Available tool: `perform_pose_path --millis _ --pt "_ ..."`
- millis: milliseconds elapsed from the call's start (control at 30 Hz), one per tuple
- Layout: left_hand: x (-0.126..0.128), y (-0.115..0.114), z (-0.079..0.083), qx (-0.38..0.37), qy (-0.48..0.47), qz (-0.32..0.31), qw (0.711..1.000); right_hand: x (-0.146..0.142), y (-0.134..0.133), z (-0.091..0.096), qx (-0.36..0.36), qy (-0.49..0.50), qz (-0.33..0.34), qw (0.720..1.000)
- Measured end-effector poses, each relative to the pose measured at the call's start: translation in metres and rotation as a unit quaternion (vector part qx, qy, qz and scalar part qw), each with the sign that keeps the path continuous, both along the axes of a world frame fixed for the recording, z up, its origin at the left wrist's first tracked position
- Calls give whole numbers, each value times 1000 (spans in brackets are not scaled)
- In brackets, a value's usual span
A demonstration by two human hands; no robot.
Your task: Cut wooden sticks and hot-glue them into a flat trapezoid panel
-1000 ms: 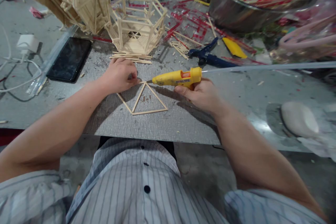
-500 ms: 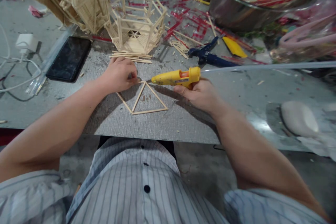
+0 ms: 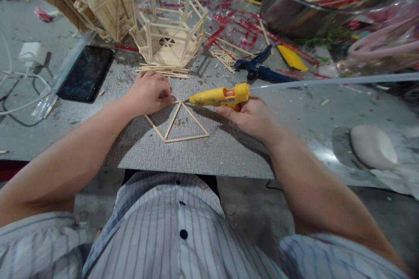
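My right hand [image 3: 253, 115] is closed around a yellow glue gun [image 3: 218, 96] with a long clear glue stick [image 3: 314, 82] out of its back. The nozzle meets the top corner of a flat frame of thin wooden sticks [image 3: 186, 138] lying on the table. My left hand [image 3: 152, 92] is closed, fingertips pinching a short wooden stick [image 3: 177, 102] at that same corner; its far end is hidden under the fingers. The hand also covers the left part of the frame. Behind it lies a small pile of loose sticks [image 3: 163, 69].
An open stick-built frame [image 3: 168, 52] and a larger stick model [image 3: 111, 4] stand at the back. A black phone [image 3: 85, 73] and white charger [image 3: 33, 53] lie left. Blue-handled pliers [image 3: 262, 69], a steel pot [image 3: 278, 13] and a white mouse-shaped object [image 3: 373, 147] are right.
Almost nothing differs. The glue gun's nozzle has shifted very slightly right at the corner; both hands keep their places.
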State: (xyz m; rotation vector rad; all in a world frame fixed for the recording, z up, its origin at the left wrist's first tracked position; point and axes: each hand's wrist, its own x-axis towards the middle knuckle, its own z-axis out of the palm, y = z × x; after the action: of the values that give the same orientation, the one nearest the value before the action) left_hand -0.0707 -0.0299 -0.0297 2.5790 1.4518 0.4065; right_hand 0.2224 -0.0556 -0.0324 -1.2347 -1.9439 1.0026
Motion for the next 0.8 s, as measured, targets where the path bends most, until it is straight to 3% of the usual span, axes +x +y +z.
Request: perform_pose_path --millis 500,800 --pt "-3 3 -4 18 -8 -17 1000 -1 2 -5 25 -5 -10 1000" --pt "-3 2 -5 25 -11 -13 1000 -2 -1 1 -7 41 0 999"
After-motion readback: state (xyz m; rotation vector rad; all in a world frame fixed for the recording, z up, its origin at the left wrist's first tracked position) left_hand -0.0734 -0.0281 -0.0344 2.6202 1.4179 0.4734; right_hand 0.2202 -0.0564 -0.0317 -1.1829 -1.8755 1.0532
